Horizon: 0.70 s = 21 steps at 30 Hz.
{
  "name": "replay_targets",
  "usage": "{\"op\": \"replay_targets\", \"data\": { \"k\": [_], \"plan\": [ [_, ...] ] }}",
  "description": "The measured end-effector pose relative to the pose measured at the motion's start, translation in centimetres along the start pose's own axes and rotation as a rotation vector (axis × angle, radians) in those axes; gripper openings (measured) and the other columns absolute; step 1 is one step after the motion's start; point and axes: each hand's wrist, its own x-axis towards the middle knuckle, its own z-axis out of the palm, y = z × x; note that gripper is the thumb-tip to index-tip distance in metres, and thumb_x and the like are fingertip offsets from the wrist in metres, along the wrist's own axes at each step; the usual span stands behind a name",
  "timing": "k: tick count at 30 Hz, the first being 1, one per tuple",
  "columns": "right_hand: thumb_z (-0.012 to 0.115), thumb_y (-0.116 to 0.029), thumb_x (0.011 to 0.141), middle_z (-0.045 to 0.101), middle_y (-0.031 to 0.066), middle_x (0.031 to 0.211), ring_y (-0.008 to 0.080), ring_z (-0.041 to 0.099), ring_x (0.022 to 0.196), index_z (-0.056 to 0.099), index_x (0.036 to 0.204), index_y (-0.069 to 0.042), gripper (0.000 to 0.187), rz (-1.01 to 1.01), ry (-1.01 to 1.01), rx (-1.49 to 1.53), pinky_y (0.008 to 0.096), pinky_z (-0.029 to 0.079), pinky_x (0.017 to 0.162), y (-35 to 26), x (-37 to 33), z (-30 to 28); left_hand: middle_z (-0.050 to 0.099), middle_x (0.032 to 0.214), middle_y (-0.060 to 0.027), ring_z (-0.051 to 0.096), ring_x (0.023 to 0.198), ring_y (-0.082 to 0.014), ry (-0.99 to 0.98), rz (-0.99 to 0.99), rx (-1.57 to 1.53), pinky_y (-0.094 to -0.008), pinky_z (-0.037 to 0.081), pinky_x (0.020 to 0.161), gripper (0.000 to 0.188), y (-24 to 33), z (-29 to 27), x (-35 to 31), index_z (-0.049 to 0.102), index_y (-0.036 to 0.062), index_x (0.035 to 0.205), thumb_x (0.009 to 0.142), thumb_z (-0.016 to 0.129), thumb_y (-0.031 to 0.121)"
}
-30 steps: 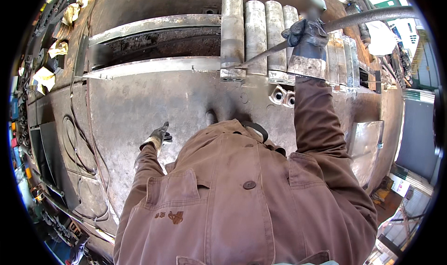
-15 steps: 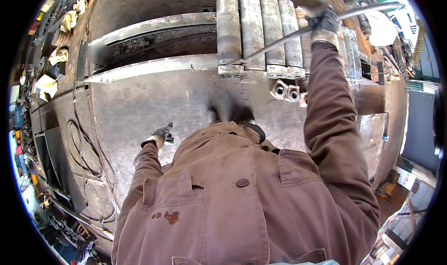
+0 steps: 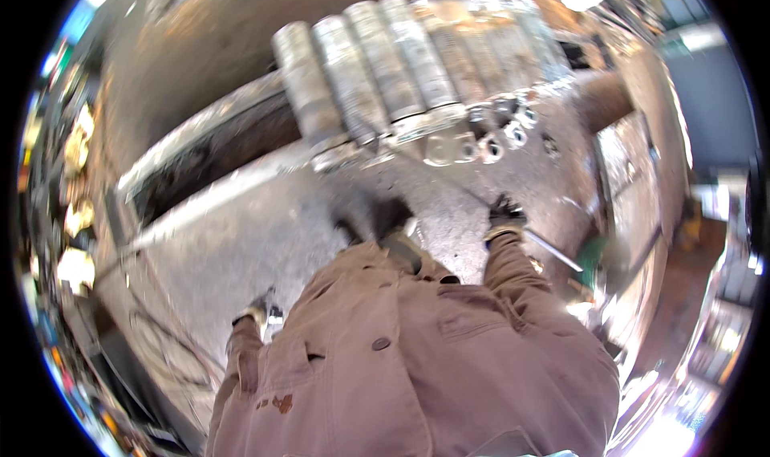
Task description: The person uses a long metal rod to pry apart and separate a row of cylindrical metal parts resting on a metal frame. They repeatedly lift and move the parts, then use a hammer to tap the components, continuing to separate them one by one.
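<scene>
Since half a second ago, the dark-gloved right hand (image 3: 505,213) has come back from over the row of grey worn metal cylinders (image 3: 421,60) and is now at 3 o'clock, counted from the centre of my head view. With it, the outer end of the long thin metal rod (image 3: 553,251) has swung from about 2 o'clock to between 3 and 4 o'clock. Also the whole view has turned, so the cylinders, around 12 o'clock, look more slanted to me.

I judge that the step in hand is working with the rod at the near ends of these cylinders. The far tip of the rod lies at 12 o'clock, by the lower ends of the cylinders on the left; because of blur, I cannot tell whether it touches. The next move, in my opinion, calls for a firm hold and good control of this tip, without knocking the small pale metal blocks with round holes (image 3: 491,147) at 2 o'clock.

The right hand is closed around the rod, between its two ends. The dark-gloved left hand (image 3: 258,308), at 8 o'clock, is blurred, but its fingers seem loosely spread and I see nothing in it.
</scene>
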Motion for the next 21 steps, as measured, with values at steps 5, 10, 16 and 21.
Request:
{"op": "replay_targets", "data": {
  "k": [5, 10, 16, 21],
  "plan": [
    [0.044, -0.048, 0.099, 0.055, 0.0045, 0.065, 0.0225, 0.052, 0.058, 0.056, 0.078, -0.013, 0.043, 0.249, -0.307, 0.713, 0.0423, 0.053, 0.066, -3.1, 0.6, 1.4, 0.067, 0.090, -0.0099, 0.061, 0.079, -0.0186, 0.139, 0.094, 0.329, -0.0373, 0.050, 0.074, 0.069, 11.4, 5.0, 0.0, 0.063, -0.0023, 0.119, 0.096, 0.054, 0.062],
    [0.048, -0.036, 0.099, 0.060, 0.0102, 0.078, 0.0221, 0.057, 0.072, 0.058, 0.086, -0.005, 0.035, 0.199, -0.954, 0.972, 0.0371, 0.054, 0.069, -15.8, -0.8, -0.5, 0.067, 0.090, -0.0140, 0.063, 0.089, -0.0294, 0.222, 1.249, 1.003, -0.0393, 0.050, 0.080, 0.048, 29.5, 21.2, -7.9, 0.063, 0.0001, 0.101, 0.090, 0.065, 0.047],
    [0.047, -0.008, 0.101, 0.070, 0.0195, 0.105, 0.0258, 0.067, 0.101, 0.066, 0.109, 0.006, 0.025, -0.493, -1.293, 0.669, 0.0363, 0.057, 0.086, -28.5, -6.0, -1.8, 0.061, 0.124, -0.0139, 0.062, 0.113, -0.0251, -0.201, 1.906, 0.693, -0.0365, 0.055, 0.091, 0.043, 38.5, 46.7, -12.8, 0.049, 0.0021, 0.139, 0.100, 0.055, 0.018],
    [0.069, -0.029, 0.094, 0.068, 0.0126, 0.115, 0.0216, 0.063, 0.108, 0.063, 0.123, -0.002, 0.040, -0.728, -1.262, 0.375, 0.0333, 0.054, 0.093, -27.9, -0.5, -1.8, 0.069, 0.110, -0.0107, 0.068, 0.099, -0.0270, 0.308, 1.980, 1.231, -0.0406, 0.056, 0.082, 0.034, 41.7, 50.7, -8.9, 0.058, 0.0030, 0.126, 0.105, 0.045, 0.026]
  ]
}}
